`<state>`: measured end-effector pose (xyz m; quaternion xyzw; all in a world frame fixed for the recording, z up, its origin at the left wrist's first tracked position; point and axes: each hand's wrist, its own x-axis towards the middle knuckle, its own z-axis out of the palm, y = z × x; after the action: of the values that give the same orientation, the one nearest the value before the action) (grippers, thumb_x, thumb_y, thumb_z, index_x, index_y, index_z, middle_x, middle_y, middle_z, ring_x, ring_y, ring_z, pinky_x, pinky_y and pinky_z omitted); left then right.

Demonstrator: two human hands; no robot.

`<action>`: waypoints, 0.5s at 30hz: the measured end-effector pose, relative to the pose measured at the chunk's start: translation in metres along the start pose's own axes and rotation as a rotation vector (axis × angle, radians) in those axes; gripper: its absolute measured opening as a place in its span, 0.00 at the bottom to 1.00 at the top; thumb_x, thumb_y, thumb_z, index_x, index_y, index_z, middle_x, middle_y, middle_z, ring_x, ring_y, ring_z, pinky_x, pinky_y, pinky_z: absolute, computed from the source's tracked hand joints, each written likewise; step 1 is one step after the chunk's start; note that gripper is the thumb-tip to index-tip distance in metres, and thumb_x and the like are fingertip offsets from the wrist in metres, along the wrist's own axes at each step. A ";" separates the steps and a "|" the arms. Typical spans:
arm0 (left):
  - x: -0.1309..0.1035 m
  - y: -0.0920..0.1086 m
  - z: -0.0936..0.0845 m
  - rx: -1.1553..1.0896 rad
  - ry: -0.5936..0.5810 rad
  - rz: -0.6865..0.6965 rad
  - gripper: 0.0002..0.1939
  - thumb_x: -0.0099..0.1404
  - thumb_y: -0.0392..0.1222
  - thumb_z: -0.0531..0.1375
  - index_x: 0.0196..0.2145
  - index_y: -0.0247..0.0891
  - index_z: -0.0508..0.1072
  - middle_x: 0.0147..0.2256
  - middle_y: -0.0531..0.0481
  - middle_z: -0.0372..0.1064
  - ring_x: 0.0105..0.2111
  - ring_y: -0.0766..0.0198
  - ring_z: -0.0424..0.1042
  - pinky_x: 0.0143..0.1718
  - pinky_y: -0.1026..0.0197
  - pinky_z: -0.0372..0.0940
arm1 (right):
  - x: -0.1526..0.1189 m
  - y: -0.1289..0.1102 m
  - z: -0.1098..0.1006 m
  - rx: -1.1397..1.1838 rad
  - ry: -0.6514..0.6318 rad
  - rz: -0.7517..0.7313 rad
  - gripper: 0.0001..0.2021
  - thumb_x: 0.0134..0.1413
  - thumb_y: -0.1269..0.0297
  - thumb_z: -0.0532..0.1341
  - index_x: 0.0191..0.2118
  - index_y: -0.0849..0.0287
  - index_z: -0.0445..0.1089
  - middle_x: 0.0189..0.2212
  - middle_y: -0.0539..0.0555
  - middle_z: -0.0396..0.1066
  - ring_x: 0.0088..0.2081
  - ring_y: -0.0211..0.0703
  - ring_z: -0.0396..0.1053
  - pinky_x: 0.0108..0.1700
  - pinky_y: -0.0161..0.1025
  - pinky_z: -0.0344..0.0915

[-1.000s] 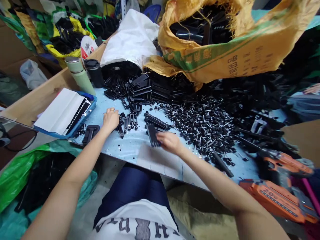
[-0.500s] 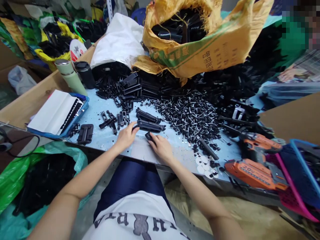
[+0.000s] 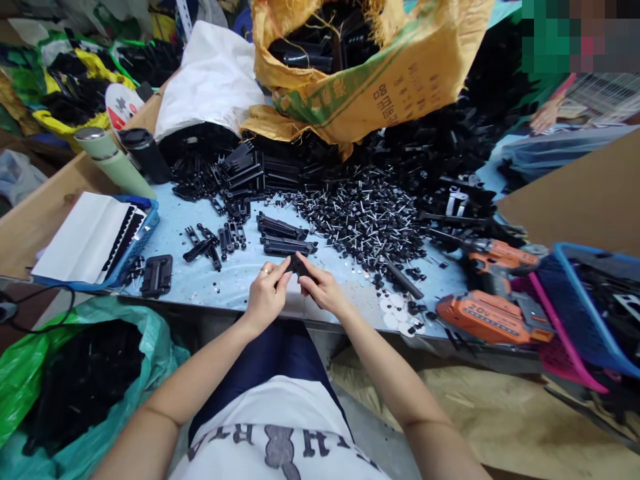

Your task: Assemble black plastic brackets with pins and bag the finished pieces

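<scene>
A small black plastic part (image 3: 299, 266) is held between my two hands above the front edge of the bench. My left hand (image 3: 267, 293) pinches its left end, with a ring on one finger. The fingers of my right hand (image 3: 324, 289) are closed around its other side and hide much of it. Just beyond my fingertips lie long black plastic arms (image 3: 287, 246), side by side. To their left are several short black link pieces (image 3: 231, 237). A large heap of black-headed screws or pins (image 3: 370, 213) spreads to the right of the arms.
An orange cordless drill (image 3: 493, 317) lies at the right, beside pink and blue baskets (image 3: 560, 293). A blue tray (image 3: 150, 223) with papers, a green flask (image 3: 117, 167) and a black cup (image 3: 145, 153) stand left. Sacks (image 3: 370, 100) line the back. Another person's hand (image 3: 546, 117) shows at far right.
My left hand has moved from the long black arms to the small part in my right hand, and now grips it too. The part has been raised slightly. The view has shifted right.
</scene>
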<state>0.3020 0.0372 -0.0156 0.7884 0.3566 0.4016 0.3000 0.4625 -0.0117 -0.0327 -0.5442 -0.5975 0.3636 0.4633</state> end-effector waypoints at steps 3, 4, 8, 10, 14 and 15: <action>0.001 0.006 0.011 -0.052 0.177 0.039 0.18 0.69 0.41 0.49 0.53 0.38 0.67 0.38 0.44 0.67 0.39 0.64 0.68 0.42 0.60 0.65 | -0.005 -0.004 0.014 0.038 0.108 -0.046 0.28 0.60 0.54 0.52 0.64 0.49 0.49 0.44 0.54 0.68 0.22 0.32 0.62 0.29 0.36 0.67; 0.001 0.007 0.014 -0.063 0.194 0.058 0.18 0.69 0.41 0.48 0.53 0.37 0.67 0.39 0.43 0.67 0.40 0.63 0.68 0.43 0.60 0.65 | -0.007 -0.004 0.019 0.037 0.129 -0.055 0.28 0.60 0.53 0.52 0.64 0.48 0.48 0.45 0.55 0.67 0.23 0.32 0.62 0.29 0.36 0.67; -0.004 0.002 0.027 -0.110 0.120 0.003 0.18 0.69 0.43 0.47 0.53 0.39 0.65 0.43 0.42 0.68 0.41 0.62 0.69 0.43 0.58 0.66 | -0.011 -0.002 0.026 -0.070 0.106 -0.026 0.29 0.62 0.53 0.49 0.65 0.50 0.44 0.43 0.54 0.70 0.24 0.34 0.64 0.32 0.37 0.68; -0.012 -0.004 0.033 -0.122 0.112 -0.137 0.20 0.69 0.43 0.45 0.56 0.38 0.61 0.45 0.41 0.67 0.38 0.62 0.71 0.41 0.57 0.67 | -0.008 0.003 0.011 -0.236 0.026 -0.035 0.28 0.61 0.52 0.48 0.65 0.51 0.46 0.43 0.54 0.70 0.31 0.39 0.68 0.38 0.40 0.68; -0.020 -0.017 0.034 0.155 -0.009 -0.161 0.27 0.64 0.37 0.50 0.61 0.36 0.53 0.53 0.34 0.60 0.51 0.51 0.65 0.49 0.47 0.63 | 0.011 0.022 -0.079 -0.699 0.245 -0.016 0.22 0.60 0.53 0.49 0.58 0.51 0.60 0.49 0.57 0.67 0.47 0.47 0.65 0.48 0.45 0.64; -0.018 -0.020 0.032 0.254 -0.102 -0.072 0.29 0.62 0.34 0.52 0.61 0.38 0.54 0.55 0.35 0.57 0.56 0.49 0.59 0.53 0.44 0.58 | 0.018 0.029 -0.112 -0.812 0.400 0.037 0.21 0.61 0.56 0.48 0.57 0.54 0.61 0.50 0.58 0.66 0.49 0.48 0.63 0.49 0.46 0.63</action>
<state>0.3149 0.0281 -0.0541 0.8260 0.4170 0.3017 0.2297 0.5787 0.0019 -0.0227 -0.7520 -0.5805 -0.0046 0.3122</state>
